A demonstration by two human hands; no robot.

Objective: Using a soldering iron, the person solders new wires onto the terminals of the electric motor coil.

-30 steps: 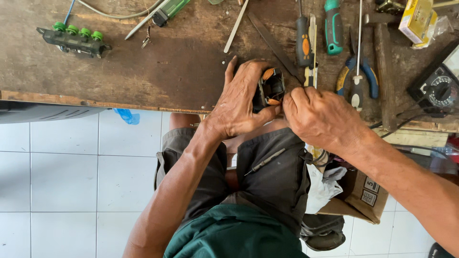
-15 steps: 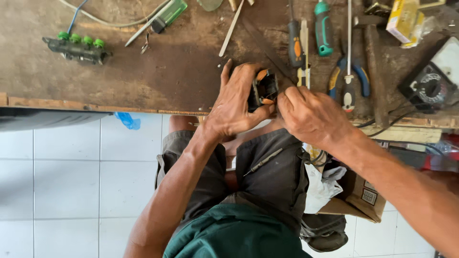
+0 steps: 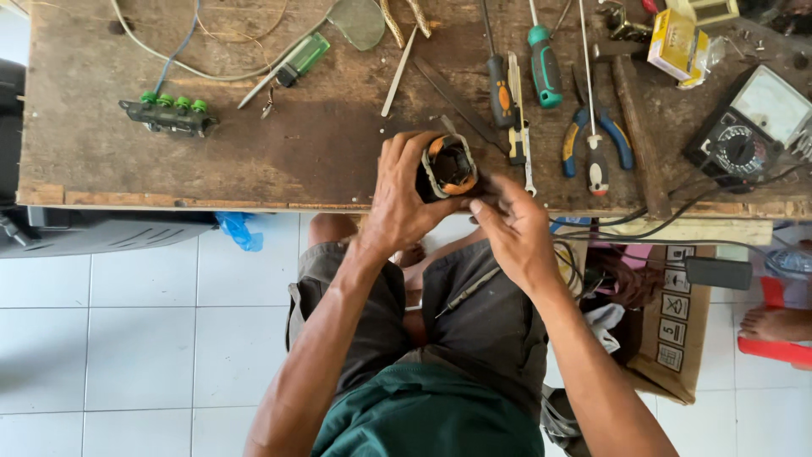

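The left hand (image 3: 404,196) covers the near side of the small motor stator (image 3: 448,167), the right hand (image 3: 516,228) hides its lower edge, the multimeter (image 3: 748,127) and yellow box (image 3: 677,42) are cut off by the frame edge, and the small screws at the bench's far right corner are too tiny to make out.

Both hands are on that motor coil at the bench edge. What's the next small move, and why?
Probably steady the motor coil with the left hand and let the right hand's fingertips work along its lower rim. The left hand already wraps its side, the open end faces the camera, and the right hand touches only the edge.
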